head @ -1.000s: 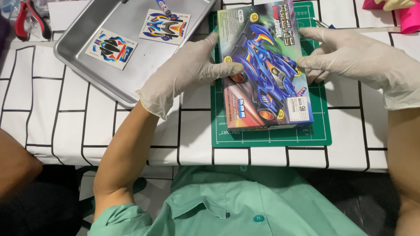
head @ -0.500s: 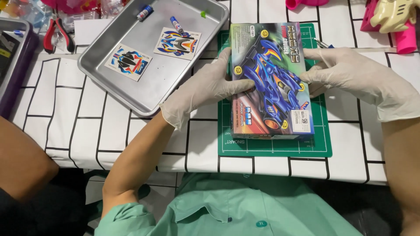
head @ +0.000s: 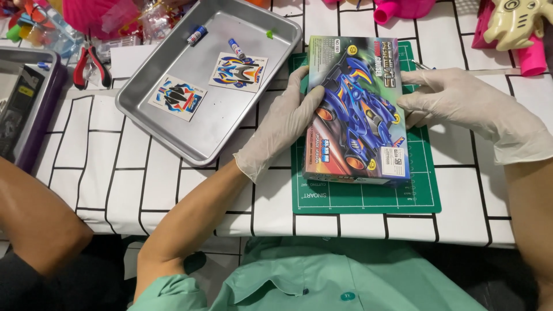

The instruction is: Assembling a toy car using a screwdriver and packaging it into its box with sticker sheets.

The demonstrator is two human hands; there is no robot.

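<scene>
While both gloved hands – left hand [head: 285, 129] & right hand [head: 455, 103] – clasp it, toy-car box [head: 357, 109] shows blue racer.

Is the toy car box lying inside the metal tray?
No, the toy car box lies on the green cutting mat, beside the metal tray.

The scene is lit brightly and evenly from above, with colours rendered vividly. Soft glare is seen on the metal tray [head: 173, 124] near the surface's far edge, and a faint sheen on the glossy box [head: 357, 109]. Only short, soft shadows are cast beside the left hand [head: 285, 124] and right hand [head: 455, 103]. Focus is held sharp across the surface [head: 92, 173]; the near edge below it is left dim
</scene>
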